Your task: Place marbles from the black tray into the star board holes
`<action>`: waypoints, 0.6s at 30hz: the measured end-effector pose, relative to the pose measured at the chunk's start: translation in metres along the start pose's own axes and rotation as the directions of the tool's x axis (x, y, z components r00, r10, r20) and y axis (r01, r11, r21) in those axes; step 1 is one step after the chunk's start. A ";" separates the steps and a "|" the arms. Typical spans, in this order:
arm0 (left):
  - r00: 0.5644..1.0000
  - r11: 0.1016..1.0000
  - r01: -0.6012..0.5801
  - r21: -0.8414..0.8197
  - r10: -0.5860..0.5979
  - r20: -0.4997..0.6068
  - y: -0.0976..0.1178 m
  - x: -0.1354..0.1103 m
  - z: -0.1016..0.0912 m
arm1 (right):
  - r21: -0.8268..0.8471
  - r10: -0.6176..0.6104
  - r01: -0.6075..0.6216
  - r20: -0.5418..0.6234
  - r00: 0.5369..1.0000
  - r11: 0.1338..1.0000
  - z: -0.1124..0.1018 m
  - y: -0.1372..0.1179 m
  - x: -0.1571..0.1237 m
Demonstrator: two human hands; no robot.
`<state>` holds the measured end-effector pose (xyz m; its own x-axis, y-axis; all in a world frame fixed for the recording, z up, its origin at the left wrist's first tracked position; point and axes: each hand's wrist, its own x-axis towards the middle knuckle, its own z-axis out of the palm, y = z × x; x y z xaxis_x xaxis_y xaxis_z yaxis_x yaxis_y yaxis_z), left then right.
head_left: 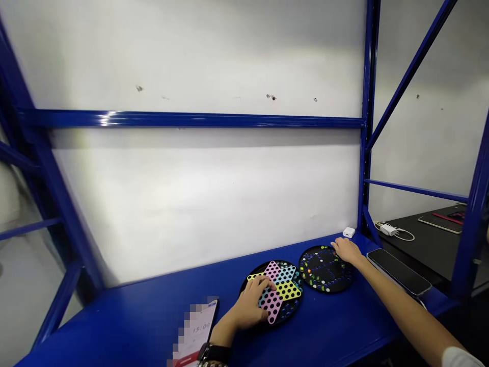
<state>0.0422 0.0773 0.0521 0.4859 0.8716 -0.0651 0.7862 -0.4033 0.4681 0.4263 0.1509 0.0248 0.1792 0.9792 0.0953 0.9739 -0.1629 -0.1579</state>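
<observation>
My left hand (248,304) lies over a star-shaped perforated board (280,288) in pink, yellow and teal, with its fingers curled on the near edge. That board sits tilted on a round black board (267,272), hiding most of it. My right hand (347,251) touches the far rim of a second round black board (324,270), which holds scattered coloured marbles. The fingertips of my right hand hide whatever lies beneath them.
A phone with a pixelated screen (194,329) lies at the near left of the blue steel shelf (133,316). A black phone (397,271) lies to the right. A white charger (387,230) sits on a black table (424,244) beyond a blue upright (471,239).
</observation>
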 end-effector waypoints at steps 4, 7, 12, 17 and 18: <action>1.000 1.000 0.011 0.004 -0.011 0.015 0.001 -0.001 -0.002 | -0.060 -0.011 0.013 0.027 1.000 0.998 0.010 -0.017 0.006; 1.000 1.000 0.010 -0.003 -0.010 0.013 0.002 -0.001 -0.002 | -0.098 -0.037 0.040 0.039 0.999 0.994 0.011 -0.019 0.005; 1.000 1.000 0.016 -0.007 -0.015 0.015 0.001 0.000 -0.001 | -0.134 -0.071 0.079 0.059 0.996 0.988 0.007 -0.016 -0.001; 1.000 1.000 -0.009 0.002 0.009 0.015 0.001 0.000 -0.001 | -0.133 -0.093 0.112 0.140 0.986 0.985 0.006 -0.015 0.002; 1.000 1.000 -0.007 0.003 0.007 0.018 0.001 0.000 -0.001 | -0.126 -0.094 0.116 0.167 0.982 0.985 0.007 -0.015 0.003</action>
<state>0.0422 0.0768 0.0536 0.4977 0.8639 -0.0775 0.7842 -0.4100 0.4658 0.4114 0.1574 0.0209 0.0614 0.9966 -0.0555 0.9978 -0.0626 -0.0202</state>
